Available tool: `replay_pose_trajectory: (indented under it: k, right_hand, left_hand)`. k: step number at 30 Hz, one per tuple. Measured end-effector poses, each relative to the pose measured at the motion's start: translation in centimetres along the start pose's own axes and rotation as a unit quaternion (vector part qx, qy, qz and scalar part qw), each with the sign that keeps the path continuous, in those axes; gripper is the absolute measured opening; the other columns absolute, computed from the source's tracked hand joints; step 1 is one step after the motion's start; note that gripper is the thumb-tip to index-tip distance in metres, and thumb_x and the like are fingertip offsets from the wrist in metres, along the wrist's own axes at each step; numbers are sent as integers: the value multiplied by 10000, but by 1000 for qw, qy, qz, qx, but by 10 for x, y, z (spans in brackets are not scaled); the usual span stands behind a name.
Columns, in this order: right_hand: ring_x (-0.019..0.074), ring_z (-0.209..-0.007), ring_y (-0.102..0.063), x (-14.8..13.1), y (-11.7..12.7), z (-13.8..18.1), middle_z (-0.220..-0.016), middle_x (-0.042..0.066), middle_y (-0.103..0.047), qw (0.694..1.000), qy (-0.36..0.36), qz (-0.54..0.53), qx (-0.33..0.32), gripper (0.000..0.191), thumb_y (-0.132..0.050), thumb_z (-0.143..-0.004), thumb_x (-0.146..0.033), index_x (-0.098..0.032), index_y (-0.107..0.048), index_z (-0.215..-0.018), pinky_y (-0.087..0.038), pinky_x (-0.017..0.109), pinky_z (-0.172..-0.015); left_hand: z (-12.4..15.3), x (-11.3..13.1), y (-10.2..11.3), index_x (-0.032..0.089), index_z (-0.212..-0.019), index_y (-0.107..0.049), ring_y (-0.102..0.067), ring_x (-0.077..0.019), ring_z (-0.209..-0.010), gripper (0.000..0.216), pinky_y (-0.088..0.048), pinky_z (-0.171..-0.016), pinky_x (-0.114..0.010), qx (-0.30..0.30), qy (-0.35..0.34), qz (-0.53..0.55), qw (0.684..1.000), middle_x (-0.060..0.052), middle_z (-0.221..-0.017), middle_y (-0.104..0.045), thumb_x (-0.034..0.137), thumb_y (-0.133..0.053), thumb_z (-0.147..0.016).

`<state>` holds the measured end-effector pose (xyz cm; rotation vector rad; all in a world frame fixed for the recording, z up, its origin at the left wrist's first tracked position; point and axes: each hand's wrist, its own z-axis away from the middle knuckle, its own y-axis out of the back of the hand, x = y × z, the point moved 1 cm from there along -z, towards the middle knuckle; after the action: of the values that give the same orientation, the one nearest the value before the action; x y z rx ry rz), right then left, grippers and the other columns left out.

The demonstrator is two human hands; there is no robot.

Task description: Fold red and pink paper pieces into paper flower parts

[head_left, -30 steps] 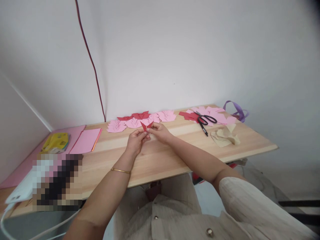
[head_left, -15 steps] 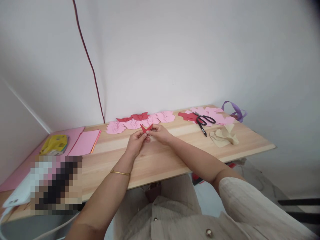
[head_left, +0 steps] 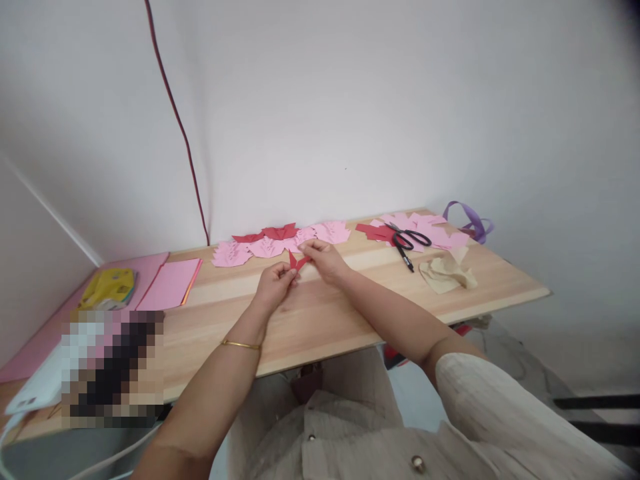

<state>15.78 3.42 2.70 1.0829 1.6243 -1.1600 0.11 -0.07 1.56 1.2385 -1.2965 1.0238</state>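
A small folded piece of red paper [head_left: 295,259] with pointed tips is held between my hands above the wooden table. My left hand [head_left: 275,285] pinches it at the lower left, fingers closed. At its right side my right hand [head_left: 326,260] has its thumb and fingers closed on the edge, partly covering the paper. Just behind them lie folded pink paper pieces [head_left: 231,254] in a row along the wall. Red folded pieces [head_left: 280,231] rest on top of that row.
Black-handled scissors [head_left: 411,237] and a black pen [head_left: 405,260] lie by red strips [head_left: 373,232] and pink cutouts [head_left: 440,235]. Crumpled beige paper [head_left: 447,275] and a purple ribbon [head_left: 475,223] are right. Pink sheets [head_left: 165,283] and a yellow packet [head_left: 109,288] sit left.
My right hand has shifted slightly right and up relative to the left one. The red paper has turned, its left tip now standing more upright.
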Motion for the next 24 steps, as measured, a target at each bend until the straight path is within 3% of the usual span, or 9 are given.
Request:
replay_pose_trajectory:
  k: [2,3,8,13,18,22,24]
  right_hand:
    - [77,-575,-432,-2,6,-3,-624,-49,-503,999,8,-5,42,312,-685,-696,-473,-186,-598,-783,-376,227,-599]
    - [79,-575,-433,-1,7,-3,-624,-50,-503,999,7,6,34,319,-681,-700,-478,-188,-599,-805,-379,226,-602]
    - [120,-686,-557,5,-2,4,-712,-1,-627,990,9,79,-112,305,-720,-673,-431,-166,-610,-778,-438,269,-709]
    - [130,-687,-564,4,-7,9,-702,6,-639,988,14,99,-116,278,-702,-689,-423,-164,-623,-752,-436,273,-695]
    - [105,-616,-478,-7,1,3,-609,-16,-550,988,27,141,-63,306,-658,-711,-436,-164,-568,-604,-383,251,-632]
    - [102,-606,-445,-15,24,-10,-613,-19,-515,992,31,76,92,315,-658,-694,-460,-177,-543,-617,-376,248,-620]
    - [103,-610,-441,-15,30,-12,-630,-12,-521,990,39,61,117,331,-648,-700,-490,-180,-547,-642,-378,247,-619]
  left_hand:
    - [-1,-1,0,139,-669,-640,-506,-93,-494,240,-389,-525,-210,17,5,27,999,-4,-556,-602,365,-721,-676]
    - [-1,-2,0,139,-675,-641,-515,-93,-508,243,-403,-538,-213,27,3,45,999,-8,-584,-613,367,-727,-670]
    - [-3,-2,1,136,-741,-664,-555,-99,-580,260,-465,-614,-240,33,-16,92,995,-20,-698,-639,365,-749,-653]
    - [-3,-2,2,136,-728,-665,-561,-104,-593,242,-477,-644,-250,13,-21,90,996,-26,-690,-645,363,-734,-678]
    - [-4,0,4,151,-728,-672,-538,-89,-555,196,-440,-598,-218,24,-56,56,997,-13,-665,-641,341,-716,-707]
    - [-4,-1,6,145,-659,-652,-531,-83,-544,206,-425,-571,-205,39,-42,55,997,-14,-641,-634,333,-728,-695]
    - [-4,-3,5,138,-664,-656,-532,-84,-538,226,-437,-566,-210,48,-16,90,995,-13,-632,-628,343,-751,-664]
